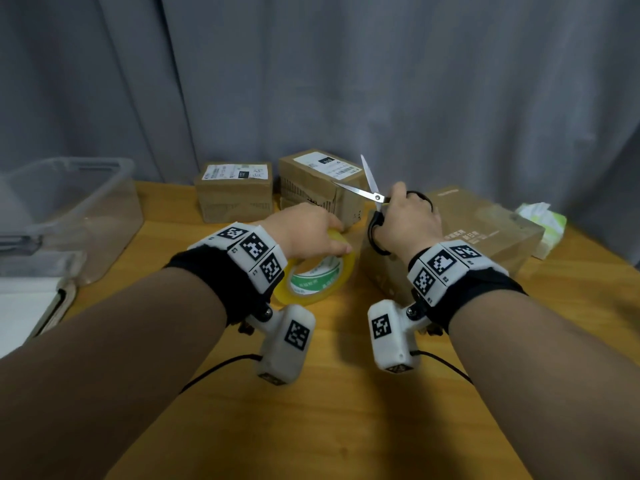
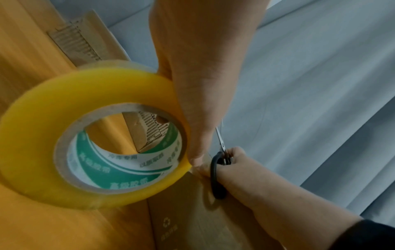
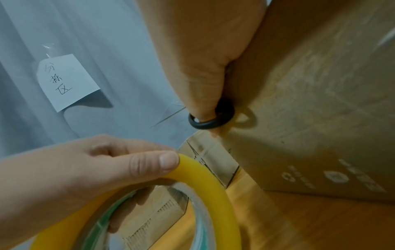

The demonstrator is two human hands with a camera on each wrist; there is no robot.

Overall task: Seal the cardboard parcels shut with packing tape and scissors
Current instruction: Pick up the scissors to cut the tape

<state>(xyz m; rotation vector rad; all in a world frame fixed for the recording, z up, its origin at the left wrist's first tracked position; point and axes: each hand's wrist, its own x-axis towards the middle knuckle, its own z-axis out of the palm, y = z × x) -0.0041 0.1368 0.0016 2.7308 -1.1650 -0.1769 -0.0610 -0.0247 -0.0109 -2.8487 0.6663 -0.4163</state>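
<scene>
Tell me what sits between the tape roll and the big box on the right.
Nothing: in the head view only a bare strip of wooden table separates the tape roll from the big box. The right wrist view shows the same gap.

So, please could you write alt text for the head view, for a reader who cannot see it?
A left hand grips a yellow tape roll over a wooden table, while the right hand holds open scissors. Three cardboard parcels stand behind, before a grey curtain.
</scene>
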